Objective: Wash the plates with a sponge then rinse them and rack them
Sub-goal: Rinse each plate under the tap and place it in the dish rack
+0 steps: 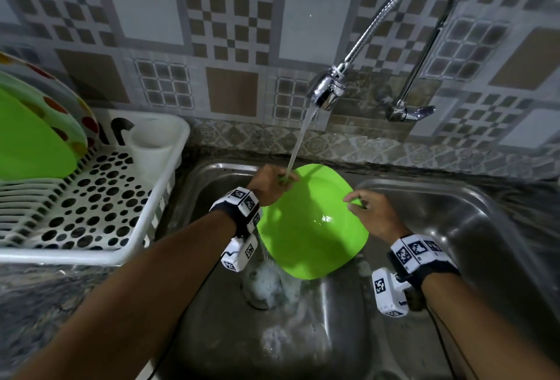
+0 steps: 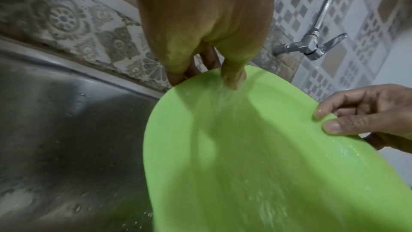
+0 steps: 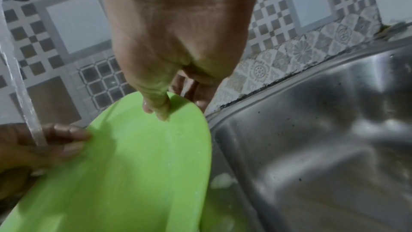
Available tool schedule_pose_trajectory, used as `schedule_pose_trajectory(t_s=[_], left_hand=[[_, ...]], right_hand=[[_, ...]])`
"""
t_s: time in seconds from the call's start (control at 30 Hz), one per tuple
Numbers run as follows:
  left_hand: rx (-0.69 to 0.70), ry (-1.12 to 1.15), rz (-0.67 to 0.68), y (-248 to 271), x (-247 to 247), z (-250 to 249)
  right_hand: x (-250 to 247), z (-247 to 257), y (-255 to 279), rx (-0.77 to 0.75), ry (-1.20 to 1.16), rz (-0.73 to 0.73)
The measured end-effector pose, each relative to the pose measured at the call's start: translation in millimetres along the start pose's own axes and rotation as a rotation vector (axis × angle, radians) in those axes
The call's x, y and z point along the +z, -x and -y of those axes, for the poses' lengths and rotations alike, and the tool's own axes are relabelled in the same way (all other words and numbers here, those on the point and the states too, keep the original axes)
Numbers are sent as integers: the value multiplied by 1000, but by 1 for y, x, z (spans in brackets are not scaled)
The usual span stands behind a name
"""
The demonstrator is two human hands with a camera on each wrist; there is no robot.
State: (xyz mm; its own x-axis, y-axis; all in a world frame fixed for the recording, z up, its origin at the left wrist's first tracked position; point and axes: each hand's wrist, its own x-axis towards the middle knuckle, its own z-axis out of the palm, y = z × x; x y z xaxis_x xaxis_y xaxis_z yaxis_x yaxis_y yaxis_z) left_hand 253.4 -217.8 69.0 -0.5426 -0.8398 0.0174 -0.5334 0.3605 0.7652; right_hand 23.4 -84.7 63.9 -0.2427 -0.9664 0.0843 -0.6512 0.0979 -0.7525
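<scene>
- The person holds a bright green, rounded-square plastic plate (image 1: pixel 312 222) tilted over the left basin of the stainless steel sink (image 1: pixel 303 334), so the stream of water (image 1: pixel 300 140) from the chrome flexible tap (image 1: pixel 325 91) runs down its face and drains off the lower edge.
- The left hand (image 1: pixel 271 184) pinches the plate's far-left rim, thumb on the face, fingers (image 2: pixel 209 59) curled behind; the stream lands right at that thumb.
- The right hand (image 1: pixel 371 211) pinches the right rim likewise, steadying the tilt.
- Judged from this, rinsing is under way; racking remains.
- The white perforated plastic dish rack (image 1: pixel 100 197) on the counter already carries plates, cut off at the frame's edge.
- No sponge is visible; the plate's underside is hidden.
</scene>
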Motion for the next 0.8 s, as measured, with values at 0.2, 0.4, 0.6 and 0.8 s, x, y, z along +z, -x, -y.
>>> schedule_pose_trajectory(t_s=[0.2,0.4,0.6,0.8], left_hand=[[-127,-179,175,5,9,-2],[-46,-266,68,55,1,22],[49,-7,122,104,-14,29],[64,-171,-30,118,-15,33]], right_hand=[[-13,13,9,10,47,17],[17,58,-8,-6,111,34],[57,118,-38,-49,287,133],[71,153,-56,-15,209,159]])
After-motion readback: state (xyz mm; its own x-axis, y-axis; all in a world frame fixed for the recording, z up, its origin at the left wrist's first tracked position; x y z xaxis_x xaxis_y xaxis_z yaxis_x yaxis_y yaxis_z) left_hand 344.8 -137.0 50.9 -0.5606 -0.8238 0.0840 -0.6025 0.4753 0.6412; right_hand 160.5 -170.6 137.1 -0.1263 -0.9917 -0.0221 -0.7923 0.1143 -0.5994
